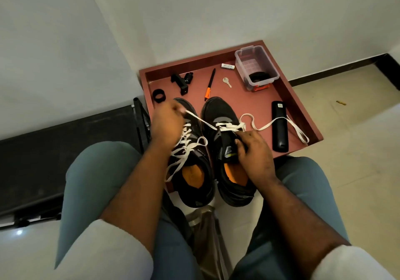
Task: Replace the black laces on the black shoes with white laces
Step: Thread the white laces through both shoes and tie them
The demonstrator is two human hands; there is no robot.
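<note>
- Left hand (166,120) is curled up, pinching one end of the white lace (200,121) and pulling it tight across toward the right shoe (227,149). The fingertips are a bit blurred.
- Right hand (254,152) has its fingers curled over the right shoe's tongue area, gripping it.
- Right shoe only has the lace through the bottom eyelets; the other end trails off over the remote (279,126) on the tray (303,106).
- Left shoe (192,167) is already laced white most of the way up, though my left wrist hides part of it.
- Both shoes sit on the tray's near edge, heels hanging off toward my knees.
- Further back on the tray: pen (210,83), key (226,82), a clear box (255,67) with something dark inside that I can't make out.
- Tray's in a white-walled corner on pale floor tiles.
</note>
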